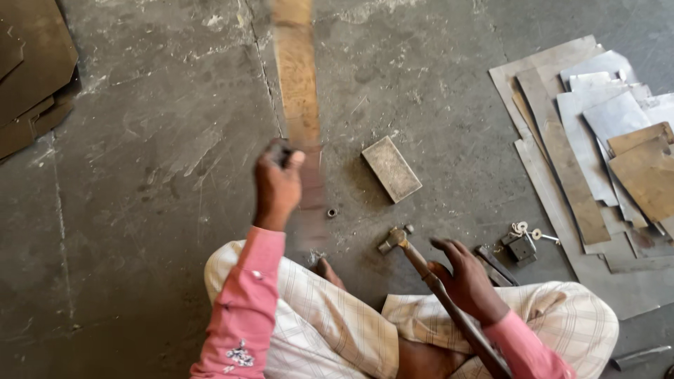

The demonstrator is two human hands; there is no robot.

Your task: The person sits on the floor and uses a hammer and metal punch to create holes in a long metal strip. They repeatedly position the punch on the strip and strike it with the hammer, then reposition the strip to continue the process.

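The left hand [277,184], just left of the frame's centre, is closed over a small dark object [281,149] that is too blurred to identify. It is held at the left edge of a long rusty-brown metal strip [298,77] that runs from the top of the frame down toward the person's knees. The strip's lower part is smeared by motion, so I cannot tell whether the hand presses on it or hovers just above it.

The right hand [467,281], in the lower right, has its fingers curled loosely over the wooden handle of a ball-peen hammer [421,263]. The hammer's metal head lies on the grey concrete floor [154,231] near a small metal ring [331,212]. The grip looks light, more resting than clenched.

A flat rectangular grey block [391,168] lies just right of the strip. Further right, a padlock with keys [523,242] sits beside a fanned pile of grey and rusty metal sheets [597,147]. More dark sheets [31,70] lie at the upper left.

In my judgement the bare foot [326,270] beside the strip's near end is at risk. With so slack a hold the hammer could twist if swung, and the sheet edges could cut the bare fingers.
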